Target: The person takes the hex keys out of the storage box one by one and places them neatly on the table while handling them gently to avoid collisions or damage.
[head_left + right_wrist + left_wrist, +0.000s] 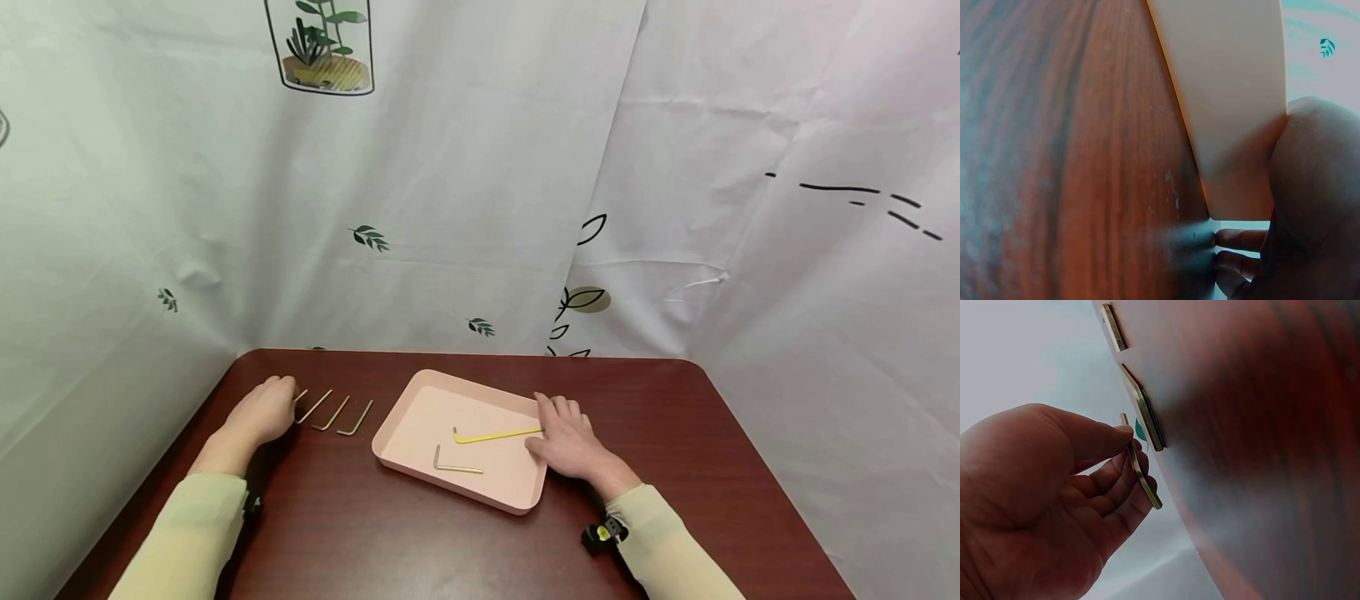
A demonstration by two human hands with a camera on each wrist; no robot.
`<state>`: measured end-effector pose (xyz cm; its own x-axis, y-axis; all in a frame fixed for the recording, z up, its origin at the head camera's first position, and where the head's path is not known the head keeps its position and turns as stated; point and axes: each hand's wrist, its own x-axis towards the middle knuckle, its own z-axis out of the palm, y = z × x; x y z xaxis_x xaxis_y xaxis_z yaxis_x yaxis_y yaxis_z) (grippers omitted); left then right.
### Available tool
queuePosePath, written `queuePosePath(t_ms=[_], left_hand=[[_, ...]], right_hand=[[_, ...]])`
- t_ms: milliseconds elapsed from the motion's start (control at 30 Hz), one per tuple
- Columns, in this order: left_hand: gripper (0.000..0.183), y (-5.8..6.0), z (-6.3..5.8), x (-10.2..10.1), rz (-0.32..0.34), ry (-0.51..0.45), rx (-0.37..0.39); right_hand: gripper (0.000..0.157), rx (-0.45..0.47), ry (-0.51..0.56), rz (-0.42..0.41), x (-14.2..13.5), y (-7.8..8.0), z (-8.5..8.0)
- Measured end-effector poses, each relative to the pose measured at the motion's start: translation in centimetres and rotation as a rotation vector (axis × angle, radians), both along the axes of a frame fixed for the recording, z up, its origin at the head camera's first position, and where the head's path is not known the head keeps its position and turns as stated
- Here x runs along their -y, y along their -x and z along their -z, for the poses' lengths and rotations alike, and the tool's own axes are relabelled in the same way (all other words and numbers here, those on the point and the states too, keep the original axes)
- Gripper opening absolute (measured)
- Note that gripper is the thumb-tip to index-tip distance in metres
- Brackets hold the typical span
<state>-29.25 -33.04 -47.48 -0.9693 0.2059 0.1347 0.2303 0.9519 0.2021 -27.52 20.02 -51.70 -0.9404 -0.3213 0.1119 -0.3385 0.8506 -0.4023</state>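
My left hand (258, 411) is at the table's left side, pinching a brass-coloured hex key (1135, 464) between thumb and fingers. Beside it on the table lie three similar L-shaped hex keys (360, 419) in a row. At the right end of a pale pink tray (397, 425), my right hand (570, 437) grips the rim, its thumb over the edge and its other fingers outside. Inside the tray are a yellow hex key (495, 436), its long end reaching toward the right hand, and a smaller brass-coloured hex key (459, 469).
The dark red-brown wooden table (360, 533) has rounded far corners. White curtain cloth (450, 208) printed with plants hangs behind the table and along its sides.
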Motion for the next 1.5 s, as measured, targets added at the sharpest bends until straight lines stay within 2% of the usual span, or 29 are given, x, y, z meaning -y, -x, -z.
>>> queuePosePath(t_ms=[300,500,700,967,1267,1500], left_hand=[[0.013,0.2,0.3,0.4,-0.003,0.008,0.020],[0.012,0.4,0.3,0.4,0.003,0.016,0.029],[0.012,0.5,0.2,0.3,0.008,0.029,0.083],[0.011,0.8,0.0,0.0,0.016,0.034,0.091],[0.012,1.1,0.0,0.3,0.019,0.036,0.094],[0.012,1.3,0.1,0.3,0.025,0.045,0.077]], right_hand=[[0.083,0.003,-0.004,-0.002,0.3,-0.3,-0.5],[0.080,0.005,0.002,0.004,0.4,-0.7,-1.2],[0.081,0.023,-0.006,0.007,0.4,-0.6,-1.0],[0.080,0.032,-0.013,0.013,0.4,-0.8,-1.6],[0.081,0.009,-0.001,0.003,0.4,-0.7,-1.3],[0.084,0.030,-0.008,0.008,0.1,-0.3,-0.5]])
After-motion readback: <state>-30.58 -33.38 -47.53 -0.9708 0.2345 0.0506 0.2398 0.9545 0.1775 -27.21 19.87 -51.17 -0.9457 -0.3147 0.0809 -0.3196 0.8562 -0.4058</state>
